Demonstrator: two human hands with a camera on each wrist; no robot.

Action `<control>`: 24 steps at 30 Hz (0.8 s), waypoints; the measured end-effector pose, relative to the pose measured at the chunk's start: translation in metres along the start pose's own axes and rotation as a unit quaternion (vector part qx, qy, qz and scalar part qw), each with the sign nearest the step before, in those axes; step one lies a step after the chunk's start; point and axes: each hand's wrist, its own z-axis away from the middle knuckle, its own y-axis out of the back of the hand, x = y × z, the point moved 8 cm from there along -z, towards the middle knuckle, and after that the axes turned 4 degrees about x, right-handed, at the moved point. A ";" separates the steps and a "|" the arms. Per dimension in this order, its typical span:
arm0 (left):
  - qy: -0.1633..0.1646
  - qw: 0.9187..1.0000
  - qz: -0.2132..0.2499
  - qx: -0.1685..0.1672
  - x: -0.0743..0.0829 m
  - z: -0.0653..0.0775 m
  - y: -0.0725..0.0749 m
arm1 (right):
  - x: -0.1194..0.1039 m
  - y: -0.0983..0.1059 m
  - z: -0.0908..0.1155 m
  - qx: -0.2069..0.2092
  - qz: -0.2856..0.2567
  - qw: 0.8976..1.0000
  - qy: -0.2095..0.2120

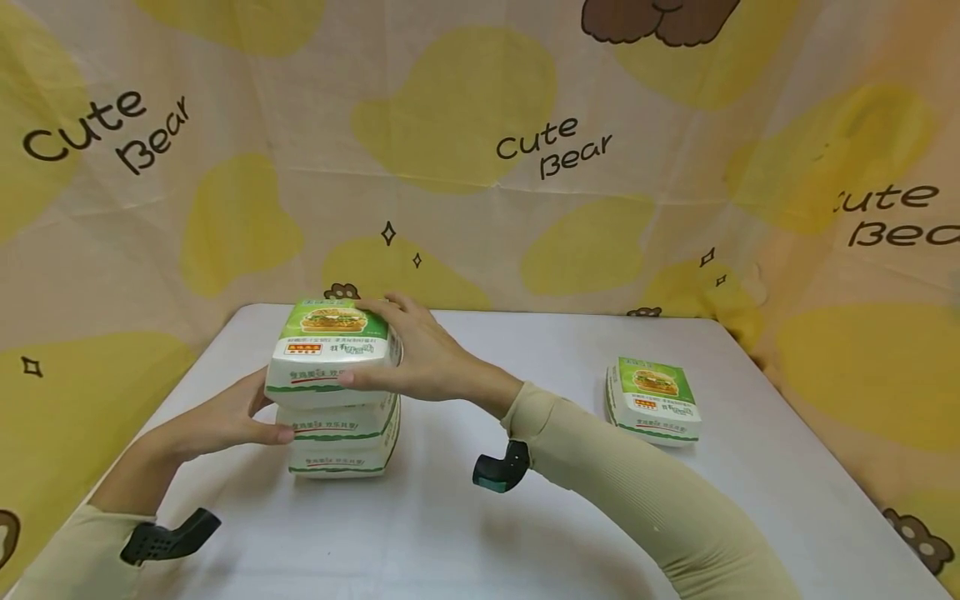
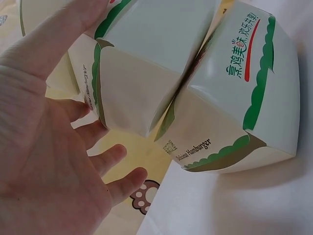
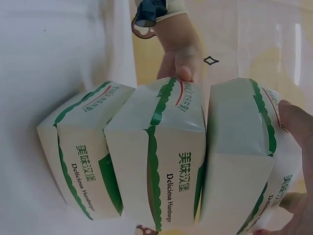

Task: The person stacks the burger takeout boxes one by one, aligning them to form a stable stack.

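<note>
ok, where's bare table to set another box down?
Table: bare between the box stack and the lone box, beyond the right sleeve; also right of the lone box, to the table's edge. Crowded around the stack: left hand at its side, right hand gripping its top box.

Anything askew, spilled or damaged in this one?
The stack looks slightly askew: in the head view its top box juts left past the bottom box, rather than lining up. I see no spill or obvious damage.
</note>
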 end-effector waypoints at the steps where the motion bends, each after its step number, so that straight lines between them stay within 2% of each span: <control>1: -0.001 1.000 0.002 -0.001 0.000 0.000 0.000 | 0.000 0.000 0.000 -0.001 0.000 1.000 0.001; 24: -0.003 1.000 0.023 -0.021 0.002 0.000 -0.001 | 0.001 -0.001 0.002 -0.001 -0.020 1.000 -0.012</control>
